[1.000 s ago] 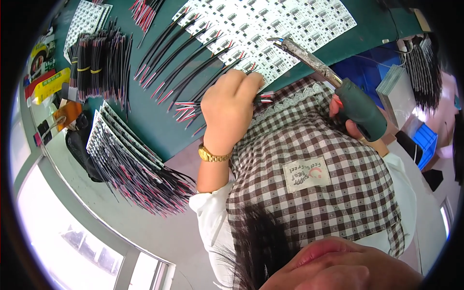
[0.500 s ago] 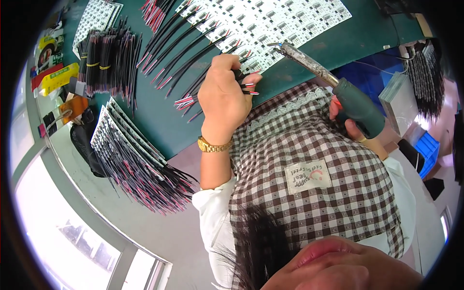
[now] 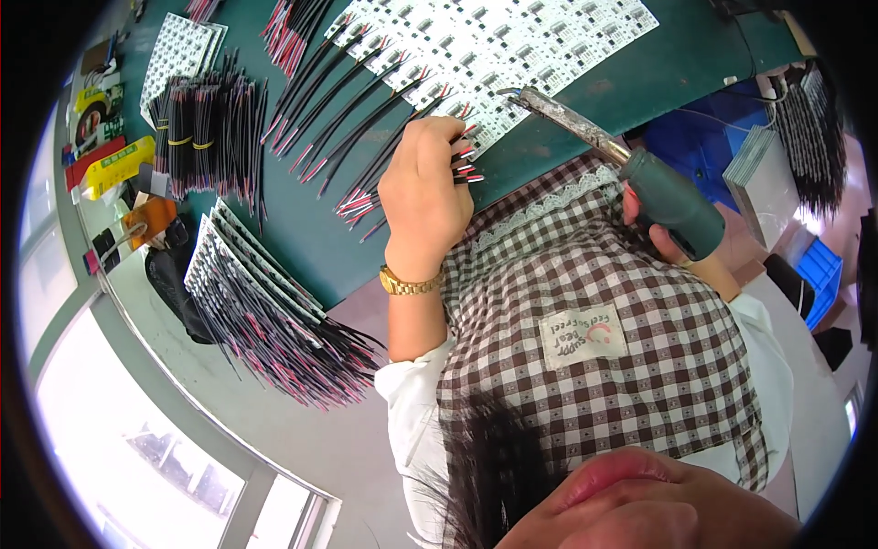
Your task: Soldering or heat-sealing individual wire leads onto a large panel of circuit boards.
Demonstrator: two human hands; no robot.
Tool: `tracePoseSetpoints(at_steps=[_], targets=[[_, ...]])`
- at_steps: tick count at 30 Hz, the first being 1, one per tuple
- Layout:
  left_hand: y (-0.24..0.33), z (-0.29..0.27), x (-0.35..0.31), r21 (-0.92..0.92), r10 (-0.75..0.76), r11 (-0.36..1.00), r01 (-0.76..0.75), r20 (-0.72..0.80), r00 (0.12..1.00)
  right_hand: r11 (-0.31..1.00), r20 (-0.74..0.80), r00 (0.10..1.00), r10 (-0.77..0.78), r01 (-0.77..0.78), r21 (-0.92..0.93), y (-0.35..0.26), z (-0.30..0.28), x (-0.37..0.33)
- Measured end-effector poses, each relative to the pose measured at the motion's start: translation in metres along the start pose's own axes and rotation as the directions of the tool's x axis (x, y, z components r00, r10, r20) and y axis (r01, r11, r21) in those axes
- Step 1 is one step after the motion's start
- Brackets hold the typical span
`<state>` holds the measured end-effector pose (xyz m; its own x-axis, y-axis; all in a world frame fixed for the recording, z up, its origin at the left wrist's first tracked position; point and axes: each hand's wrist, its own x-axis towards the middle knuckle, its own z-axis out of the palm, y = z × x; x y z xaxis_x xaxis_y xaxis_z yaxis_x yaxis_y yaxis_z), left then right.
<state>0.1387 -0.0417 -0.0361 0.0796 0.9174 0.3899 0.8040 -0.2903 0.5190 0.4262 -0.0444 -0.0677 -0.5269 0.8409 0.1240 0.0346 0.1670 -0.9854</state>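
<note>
My left hand point(image 3: 425, 188) is closed round several black wires whose stripped red and white ends stick out past the fingers. It hovers at the near left corner of a white circuit board panel point(image 3: 512, 50) on the green table. A row of black wires point(image 3: 352, 137) runs leftward from the panel's left edge, red and white tips showing. In my right hand point(image 3: 654, 224) is a soldering iron point(image 3: 672, 197) with a dark green handle. The iron's bent tip points left, over the panel's near edge. The handle hides part of the right-hand fingers.
Banded bundles of black wires point(image 3: 206, 137) lie at the left, before a stack of white boards point(image 3: 183, 55). Wired panels point(image 3: 265, 274) hang over the table's left edge. At right are more wired boards point(image 3: 809, 137), a pale panel stack point(image 3: 754, 160) and a blue crate point(image 3: 814, 274).
The soldering iron's tip has shifted slightly left over the panel. My left hand has turned a little, its fingers drawn in more, with the wires still in it.
</note>
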Motion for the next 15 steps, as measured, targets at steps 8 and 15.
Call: tracePoseSetpoints(at_steps=[8, 15], targets=[[-0.003, 0.001, -0.004, 0.009, 0.021, 1.0, -0.021, -0.014, 1.0, 1.0, 0.05, 0.999, -0.006, 0.006, -0.009, 0.008, -0.003, -0.004], [0.012, 0.013, -0.002, -0.106, -0.252, 0.965, 0.241, -0.104, 0.962, 0.963, -0.107, 0.977, 0.187, -0.161, 0.216, -0.016, 0.012, -0.004]])
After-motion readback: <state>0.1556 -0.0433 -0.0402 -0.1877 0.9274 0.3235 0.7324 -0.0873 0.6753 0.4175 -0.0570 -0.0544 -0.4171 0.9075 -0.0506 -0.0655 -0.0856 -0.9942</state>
